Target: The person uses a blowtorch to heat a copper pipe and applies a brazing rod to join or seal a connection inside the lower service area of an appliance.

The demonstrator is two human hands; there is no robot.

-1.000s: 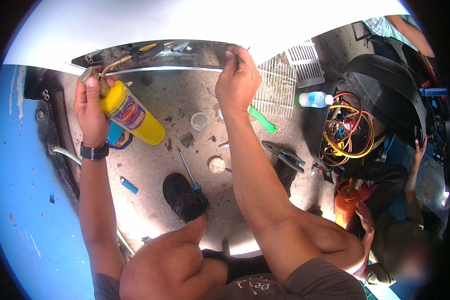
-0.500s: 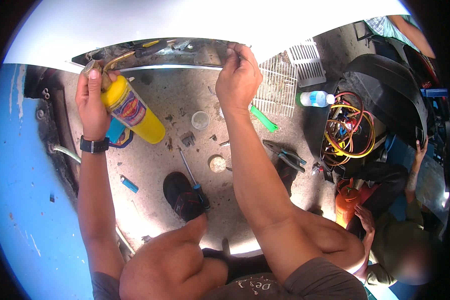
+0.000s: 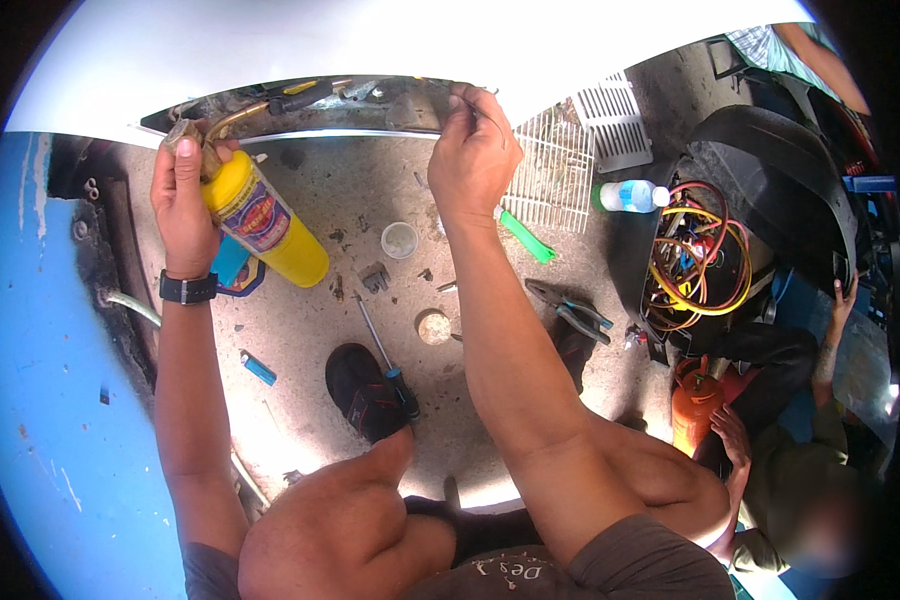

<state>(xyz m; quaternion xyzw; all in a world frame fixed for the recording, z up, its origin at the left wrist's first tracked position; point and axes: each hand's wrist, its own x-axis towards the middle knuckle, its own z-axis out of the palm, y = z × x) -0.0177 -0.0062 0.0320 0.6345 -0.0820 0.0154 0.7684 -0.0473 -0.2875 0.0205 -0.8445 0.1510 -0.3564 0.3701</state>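
Observation:
My left hand (image 3: 182, 215) is closed around the brass-coloured valve head of a gas torch. The torch's yellow cylinder (image 3: 270, 228) hangs tilted below my fingers. Its bent metal tube (image 3: 232, 122) points right into a dark opening (image 3: 395, 112) under a white panel (image 3: 410, 45). At the right end of that opening, my right hand (image 3: 477, 165) pinches a thin rod (image 3: 495, 91), mostly hidden by the fingers. Inside the opening lie metal pipes and a yellow-and-black part (image 3: 300, 92).
Across the floor lie a screwdriver (image 3: 398, 380), pliers (image 3: 570, 310), a blue lighter (image 3: 258, 368), a round cup (image 3: 400, 240) and a green-handled tool (image 3: 526, 237). At right are a bottle (image 3: 630, 196), coiled hoses (image 3: 705, 295), an orange gas cylinder (image 3: 697, 405) and a seated person (image 3: 810, 470).

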